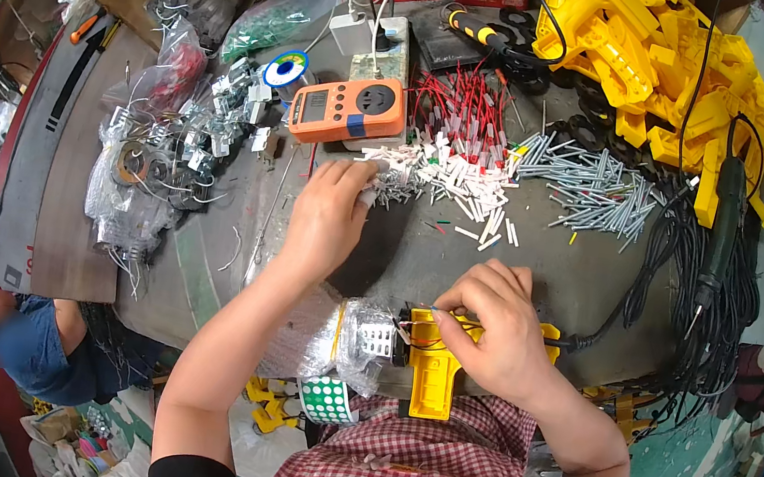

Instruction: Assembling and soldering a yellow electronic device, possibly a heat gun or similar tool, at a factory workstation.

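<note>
My left hand (pixel 328 216) reaches to a heap of small metal screws (pixel 397 185) beside white sleeves (pixel 467 187), its fingertips closed at the heap's left edge. What they pinch is too small to make out. Near the table's front edge, my right hand (pixel 494 328) is closed over a yellow plastic housing half (pixel 432 382) shaped like a tool with a handle. Its thumb and index finger press together by thin dark wires at the housing's top. A clear-wrapped part with a slotted metal end (pixel 377 340) adjoins the housing on the left. A black cable (pixel 593 336) leaves its right end.
An orange meter (pixel 349 109) stands behind my left hand, beside a solder spool (pixel 288 71). Long screws (pixel 604 187) and red wires (pixel 464 104) lie farther back. Yellow housings (pixel 661 63) pile up far right, near a hanging electric screwdriver (pixel 724 223). Another person (pixel 68 351) sits at left.
</note>
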The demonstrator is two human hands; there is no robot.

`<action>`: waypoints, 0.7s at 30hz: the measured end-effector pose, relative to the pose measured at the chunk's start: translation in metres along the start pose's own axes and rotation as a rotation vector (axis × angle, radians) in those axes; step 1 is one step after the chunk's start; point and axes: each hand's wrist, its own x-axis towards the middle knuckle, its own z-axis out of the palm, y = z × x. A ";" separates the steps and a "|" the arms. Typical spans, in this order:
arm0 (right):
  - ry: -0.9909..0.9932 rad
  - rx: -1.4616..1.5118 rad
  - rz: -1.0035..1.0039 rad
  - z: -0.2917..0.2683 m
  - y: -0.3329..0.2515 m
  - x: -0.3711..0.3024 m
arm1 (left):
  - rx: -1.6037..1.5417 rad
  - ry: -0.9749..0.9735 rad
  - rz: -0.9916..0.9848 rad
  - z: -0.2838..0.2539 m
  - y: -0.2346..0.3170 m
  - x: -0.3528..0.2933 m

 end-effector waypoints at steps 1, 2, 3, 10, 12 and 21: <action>0.001 0.003 0.009 -0.001 0.000 -0.001 | -0.005 -0.004 0.001 0.005 -0.006 0.004; 0.001 0.006 0.020 -0.001 -0.001 -0.002 | 0.036 -0.035 0.071 0.009 -0.010 0.007; 0.001 0.004 0.028 -0.002 -0.001 -0.003 | 0.075 -0.066 0.141 0.012 -0.013 0.008; 0.019 0.023 0.068 -0.006 0.001 -0.008 | -0.190 -0.110 -0.072 -0.016 0.016 -0.002; 0.031 0.026 0.084 -0.006 0.003 -0.006 | -0.232 -0.152 -0.052 -0.023 0.026 -0.008; 0.016 0.118 0.164 -0.004 0.002 -0.008 | -1.301 -0.495 -0.556 -0.033 0.042 -0.027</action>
